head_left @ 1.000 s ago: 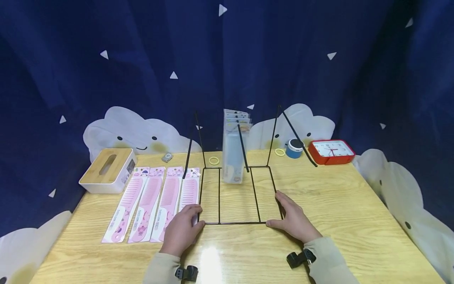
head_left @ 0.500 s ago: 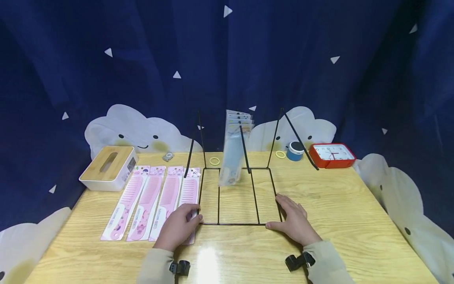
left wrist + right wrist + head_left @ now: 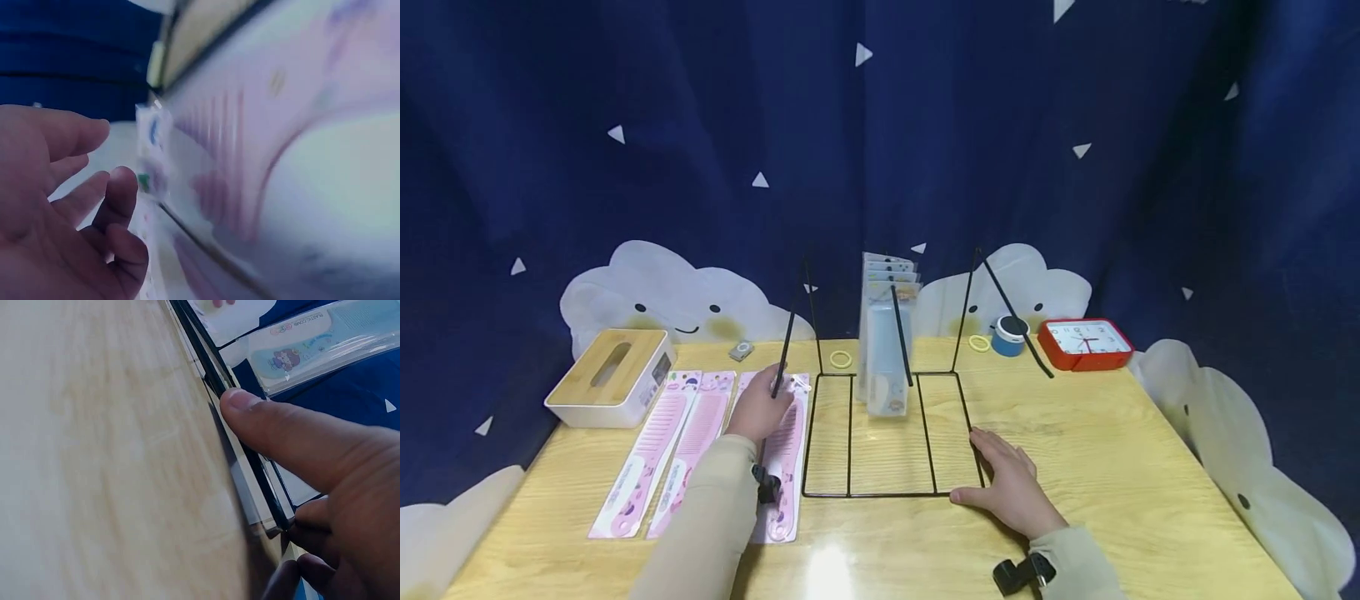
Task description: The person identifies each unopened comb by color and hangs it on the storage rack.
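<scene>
Several pink combs in flat packs (image 3: 782, 492) lie in a row left of a black wire rack (image 3: 880, 495). My left hand (image 3: 758, 414) is over the upper part of the packs on the right of that row, behind the rack's left prong. In the left wrist view its fingers (image 3: 78, 134) bend loosely, apart from a blurred comb pack (image 3: 250, 156), and hold nothing. My right hand (image 3: 1011, 492) rests at the rack's front right corner; its thumb (image 3: 269, 415) lies along the front wire. Blue packaged combs (image 3: 887, 392) hang from the middle prong.
A tissue box with a wooden lid (image 3: 610, 379) stands at the back left, near a small grey gadget (image 3: 741, 350). Two yellow rings (image 3: 841, 359), a blue-and-white jar (image 3: 1009, 336) and a red clock (image 3: 1086, 344) are along the back. The rack's right prong (image 3: 1011, 308) sticks out forward.
My left hand has left the rack's front left corner and moved forward and left over the pink comb packs. The right hand stays at its corner. The hanging combs have swung slightly.
</scene>
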`<state>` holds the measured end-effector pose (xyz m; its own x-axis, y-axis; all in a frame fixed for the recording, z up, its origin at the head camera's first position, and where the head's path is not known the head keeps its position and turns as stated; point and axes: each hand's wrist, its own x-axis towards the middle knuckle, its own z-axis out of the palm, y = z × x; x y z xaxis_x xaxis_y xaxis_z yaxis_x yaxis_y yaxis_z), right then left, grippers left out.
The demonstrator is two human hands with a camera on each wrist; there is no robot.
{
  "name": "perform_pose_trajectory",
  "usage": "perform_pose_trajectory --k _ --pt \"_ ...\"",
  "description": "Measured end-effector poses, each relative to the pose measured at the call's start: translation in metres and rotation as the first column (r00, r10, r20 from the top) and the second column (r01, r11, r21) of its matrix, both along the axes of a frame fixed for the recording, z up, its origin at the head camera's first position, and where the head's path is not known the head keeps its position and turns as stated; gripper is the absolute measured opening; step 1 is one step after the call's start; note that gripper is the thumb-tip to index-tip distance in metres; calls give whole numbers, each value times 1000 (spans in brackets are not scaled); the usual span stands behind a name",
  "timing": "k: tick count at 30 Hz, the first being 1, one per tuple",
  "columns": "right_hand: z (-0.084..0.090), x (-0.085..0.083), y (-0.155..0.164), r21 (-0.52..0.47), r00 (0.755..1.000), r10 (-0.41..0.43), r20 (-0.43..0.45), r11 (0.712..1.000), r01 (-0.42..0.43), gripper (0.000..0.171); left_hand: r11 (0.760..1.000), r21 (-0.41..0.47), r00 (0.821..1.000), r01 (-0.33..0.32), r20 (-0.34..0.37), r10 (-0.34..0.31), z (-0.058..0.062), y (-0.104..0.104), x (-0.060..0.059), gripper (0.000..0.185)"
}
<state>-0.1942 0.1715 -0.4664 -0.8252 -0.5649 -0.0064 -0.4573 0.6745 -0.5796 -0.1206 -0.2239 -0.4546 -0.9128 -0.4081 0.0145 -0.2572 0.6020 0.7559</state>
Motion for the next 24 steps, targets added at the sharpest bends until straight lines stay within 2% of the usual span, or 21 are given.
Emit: perform_pose_trajectory --k 3,7,9,12,15,18,21,24 --pt "-5 4 -1 6 1000 -1 27 1000 1 107 994 -107 998 38 50 -33 -10 -12 -6 57" --pt "-8 6 -4 -5 1000 3 17 1000 -3 106 972 -212 994 100 69 -87 -21 -24 -11 50" --pt "-7 6 -5 -12 1000 10 6 1000 -10 105 969 -220 993 109 66 -97 -24 -28 -13 46" --pt "-6 5 -5 -15 1000 18 -7 1000 -18 106 976 -188 994 110 40 -105 -21 -28 -13 37" --pt "-5 4 -3 -6 1000 13 -8 1000 -13 106 985 -136 994 104 25 -102 -7 -22 -7 27" --pt "-4 3 -1 3 1000 7 -3 1000 -7 106 992 -92 996 84 17 -82 12 -15 5 21" --pt "-4 1 0 6 1000 9 0 1000 -9 106 998 -46 998 44 -43 -46 34 -8 26 18" --pt "-4 -1 1 8 1000 5 2 1000 -5 106 998 61 987 4 -161 6 58 3 52 16"
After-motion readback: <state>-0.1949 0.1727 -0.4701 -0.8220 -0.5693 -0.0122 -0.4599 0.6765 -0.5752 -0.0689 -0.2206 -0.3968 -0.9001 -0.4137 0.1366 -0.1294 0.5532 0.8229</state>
